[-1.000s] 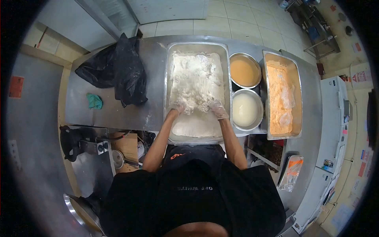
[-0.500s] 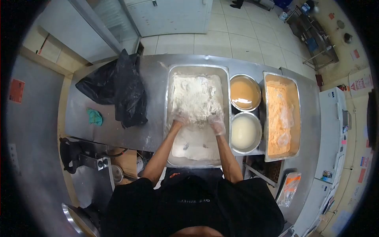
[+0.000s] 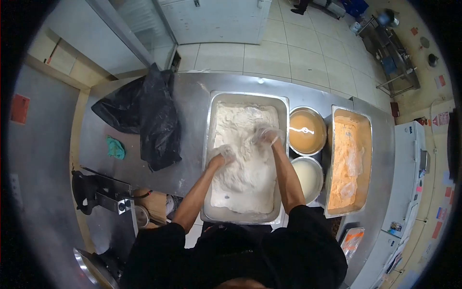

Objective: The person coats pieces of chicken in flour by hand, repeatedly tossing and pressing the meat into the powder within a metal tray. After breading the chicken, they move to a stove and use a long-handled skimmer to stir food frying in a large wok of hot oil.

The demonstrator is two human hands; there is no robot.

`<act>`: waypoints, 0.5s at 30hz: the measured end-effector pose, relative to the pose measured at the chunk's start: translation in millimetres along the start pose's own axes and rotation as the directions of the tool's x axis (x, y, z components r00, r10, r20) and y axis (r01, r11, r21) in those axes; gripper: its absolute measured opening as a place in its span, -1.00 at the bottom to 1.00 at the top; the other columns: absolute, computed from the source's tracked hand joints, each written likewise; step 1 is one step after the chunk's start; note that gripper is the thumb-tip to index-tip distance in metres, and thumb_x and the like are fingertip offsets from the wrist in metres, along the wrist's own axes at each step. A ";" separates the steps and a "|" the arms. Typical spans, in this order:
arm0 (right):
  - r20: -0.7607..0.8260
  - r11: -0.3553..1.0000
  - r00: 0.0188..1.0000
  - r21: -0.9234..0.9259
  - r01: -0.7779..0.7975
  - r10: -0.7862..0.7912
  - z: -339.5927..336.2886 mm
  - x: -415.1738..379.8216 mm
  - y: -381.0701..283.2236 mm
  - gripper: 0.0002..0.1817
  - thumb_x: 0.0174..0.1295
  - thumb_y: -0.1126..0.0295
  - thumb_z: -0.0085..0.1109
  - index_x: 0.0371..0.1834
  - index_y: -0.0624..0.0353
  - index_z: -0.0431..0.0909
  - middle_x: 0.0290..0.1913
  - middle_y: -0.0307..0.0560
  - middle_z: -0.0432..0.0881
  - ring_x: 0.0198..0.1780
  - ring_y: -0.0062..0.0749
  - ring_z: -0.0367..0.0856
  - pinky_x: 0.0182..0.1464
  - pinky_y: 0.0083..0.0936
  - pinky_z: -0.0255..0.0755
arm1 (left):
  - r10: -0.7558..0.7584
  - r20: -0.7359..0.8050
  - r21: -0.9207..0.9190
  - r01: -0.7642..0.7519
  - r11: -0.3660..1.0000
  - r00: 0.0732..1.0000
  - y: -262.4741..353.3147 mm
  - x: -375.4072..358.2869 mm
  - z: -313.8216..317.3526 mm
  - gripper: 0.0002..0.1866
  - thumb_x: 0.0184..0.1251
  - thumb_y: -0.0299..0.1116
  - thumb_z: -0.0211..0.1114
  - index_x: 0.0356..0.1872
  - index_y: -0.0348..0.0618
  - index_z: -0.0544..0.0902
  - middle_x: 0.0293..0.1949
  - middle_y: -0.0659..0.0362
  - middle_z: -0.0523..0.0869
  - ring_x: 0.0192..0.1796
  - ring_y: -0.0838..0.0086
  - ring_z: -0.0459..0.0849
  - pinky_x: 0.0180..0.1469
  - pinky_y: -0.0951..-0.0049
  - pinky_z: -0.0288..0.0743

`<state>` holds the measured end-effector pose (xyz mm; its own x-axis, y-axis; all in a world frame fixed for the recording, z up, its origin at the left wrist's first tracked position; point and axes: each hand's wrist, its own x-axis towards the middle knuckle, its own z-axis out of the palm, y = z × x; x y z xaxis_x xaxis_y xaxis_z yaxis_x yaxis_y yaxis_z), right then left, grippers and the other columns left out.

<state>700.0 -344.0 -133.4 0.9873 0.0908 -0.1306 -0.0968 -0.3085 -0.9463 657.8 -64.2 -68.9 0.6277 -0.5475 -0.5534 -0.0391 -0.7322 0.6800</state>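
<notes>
A deep steel pan (image 3: 207, 159) in front of me holds a bed of white flour-like powder (image 3: 243, 195), lumpy toward the far end. My left hand (image 3: 225, 153), in a clear plastic glove, is down in the powder near the pan's left wall. Farther from me, my right hand (image 3: 267, 135), gloved likewise, is at the powder's right side with its wrist bent inward. Powder and motion blur hide the fingers of both hands, so whether they grip anything does not show.
Right of the pan stand a bowl of orange-brown liquid (image 3: 306, 137), a bowl of whitish liquid (image 3: 308, 178) and a steel pan with orange contents (image 3: 329, 192). On the left lie a black plastic bag (image 3: 159, 120) and a green cloth (image 3: 115, 147). A person's foot (image 3: 299, 9) shows far off.
My right hand has moved farther into the pan and inward. The powder's near part is more disturbed. A white streak now shows on the orange-brown liquid. The whole view has shifted slightly.
</notes>
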 end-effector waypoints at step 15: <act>0.096 0.622 0.961 -0.778 -0.090 0.259 1.0 -83.1 -120.4 -0.26 -0.21 -0.05 0.19 -0.05 0.33 0.35 -0.20 0.09 0.46 -0.18 -0.17 0.45 -0.11 -0.36 0.31 | 0.035 -0.216 0.260 0.023 0.965 0.976 -29.7 38.0 20.5 -0.55 0.06 0.03 0.05 -0.30 -0.19 0.55 -0.29 0.02 0.61 -0.24 0.19 0.56 -0.17 0.27 0.40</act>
<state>629.5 -313.5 -8.9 0.9118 0.0981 -0.3989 -0.0511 -0.9365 -0.3470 666.8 -71.6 -120.0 0.7789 -0.4725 -0.4124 -0.2253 -0.8245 0.5190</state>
